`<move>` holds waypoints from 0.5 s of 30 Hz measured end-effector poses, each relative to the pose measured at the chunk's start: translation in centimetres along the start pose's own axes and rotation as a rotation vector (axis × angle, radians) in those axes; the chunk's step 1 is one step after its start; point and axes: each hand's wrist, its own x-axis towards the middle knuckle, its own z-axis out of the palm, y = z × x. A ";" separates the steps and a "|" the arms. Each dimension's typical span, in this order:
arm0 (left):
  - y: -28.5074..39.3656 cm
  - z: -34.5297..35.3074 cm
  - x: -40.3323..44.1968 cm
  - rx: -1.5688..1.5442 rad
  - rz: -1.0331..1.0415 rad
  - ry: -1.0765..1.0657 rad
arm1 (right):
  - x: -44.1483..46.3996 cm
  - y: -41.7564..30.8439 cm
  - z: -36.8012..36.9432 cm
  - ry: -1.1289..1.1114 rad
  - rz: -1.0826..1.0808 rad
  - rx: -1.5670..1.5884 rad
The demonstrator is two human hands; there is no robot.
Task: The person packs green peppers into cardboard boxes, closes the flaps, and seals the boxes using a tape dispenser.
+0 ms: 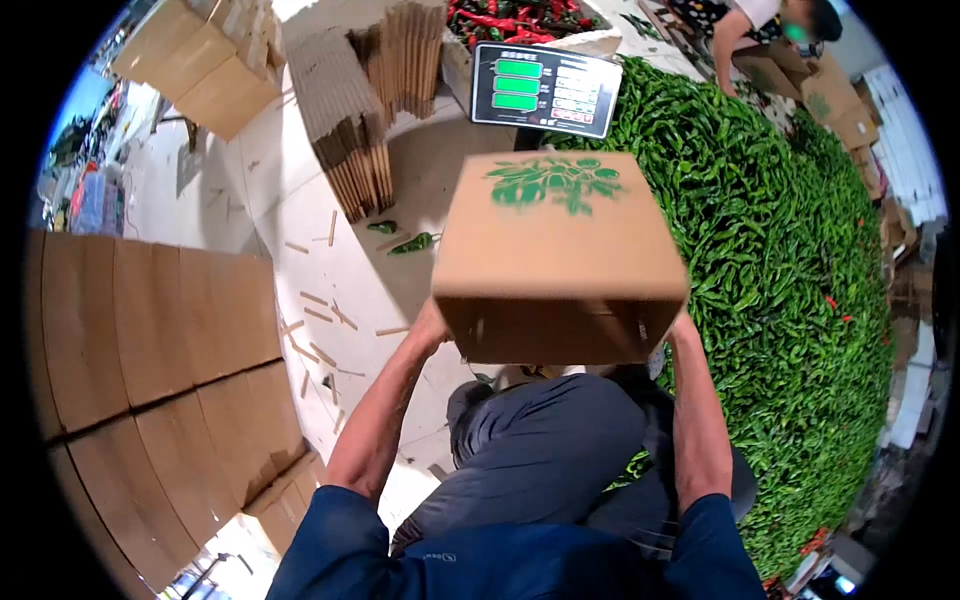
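A brown cardboard box (560, 240) with a green printed plant pattern is held up in front of my body, above my knees. Its open side faces me and the inside is dark. My left hand (432, 322) grips its left side near the lower edge. On the opposite side my right hand (680, 328) holds it, with the fingers largely hidden by the cardboard. Just beyond the box stands a scale display (546, 89) with green screens.
Green peppers (780, 330) form a large heap at right. Stacked boxes (150, 340) stand at left, folded cardboard (350, 130) ahead. Red peppers (520, 18) fill a white crate behind the display. A person (735, 40) reaches into the heap's far side. Strips and two green peppers lie on the floor.
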 end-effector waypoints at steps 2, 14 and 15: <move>-0.5 0.7 -0.7 0.126 0.303 0.129 | -0.4 -1.3 -0.1 0.017 0.140 0.244; -0.1 0.4 -5.7 -0.322 0.199 0.225 | 0.0 2.7 2.4 -0.059 0.171 0.059; -0.8 0.6 -5.7 -0.346 0.205 0.210 | -0.3 2.9 2.1 -0.033 0.144 0.016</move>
